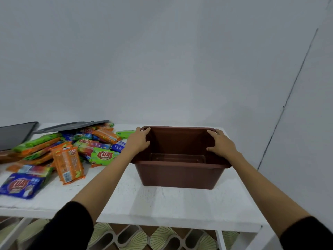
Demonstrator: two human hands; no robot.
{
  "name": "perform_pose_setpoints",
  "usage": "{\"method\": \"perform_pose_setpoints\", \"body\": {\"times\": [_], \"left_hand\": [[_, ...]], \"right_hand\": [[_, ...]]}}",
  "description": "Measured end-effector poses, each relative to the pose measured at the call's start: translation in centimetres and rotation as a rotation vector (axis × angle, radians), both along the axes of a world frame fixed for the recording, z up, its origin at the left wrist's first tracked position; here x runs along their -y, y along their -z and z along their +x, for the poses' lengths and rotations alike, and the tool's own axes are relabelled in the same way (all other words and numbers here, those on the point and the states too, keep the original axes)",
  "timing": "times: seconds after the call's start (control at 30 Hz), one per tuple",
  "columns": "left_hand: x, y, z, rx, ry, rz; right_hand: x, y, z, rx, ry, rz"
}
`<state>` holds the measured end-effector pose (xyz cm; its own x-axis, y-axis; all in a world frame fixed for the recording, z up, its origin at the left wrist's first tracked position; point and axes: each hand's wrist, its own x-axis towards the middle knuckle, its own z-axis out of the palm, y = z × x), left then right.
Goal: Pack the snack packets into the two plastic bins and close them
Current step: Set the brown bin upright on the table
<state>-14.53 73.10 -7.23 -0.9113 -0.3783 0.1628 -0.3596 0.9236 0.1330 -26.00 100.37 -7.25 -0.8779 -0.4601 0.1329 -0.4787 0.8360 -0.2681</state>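
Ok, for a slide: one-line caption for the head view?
Left hand and right hand grip the rim of the open bin on a white table, snack packets heaped beside it.

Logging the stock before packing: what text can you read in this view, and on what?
"KUAT" (last letter unsure): green packet.
"KUAT", partly blurred: blue packet.
"KUA", rest unclear: multicoloured packet.
Too blurred to read: logo and small print on the orange packet.
No text visible on the brown bin.

Plain room, bare grey wall, white table, patterned floor
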Motion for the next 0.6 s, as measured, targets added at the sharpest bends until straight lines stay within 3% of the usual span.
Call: {"method": "perform_pose_setpoints", "body": {"times": [0.23,0.37,0.6], "left_hand": [[-0.2,-0.4,0.3,-0.015,-0.012,0.094],[0.4,-2.1,1.3,-0.157,-0.030,0.256],[8.3,-6.4,4.1,-0.359,-0.128,0.262]], "right_hand": [[-0.1,-0.1,0.0,0.007,-0.027,-0.043],[1.2,-1.8,-0.2,-0.045,-0.112,-0.104],[12.8,-6.7,-0.3,-0.002,-0.338,-0.204]]}}
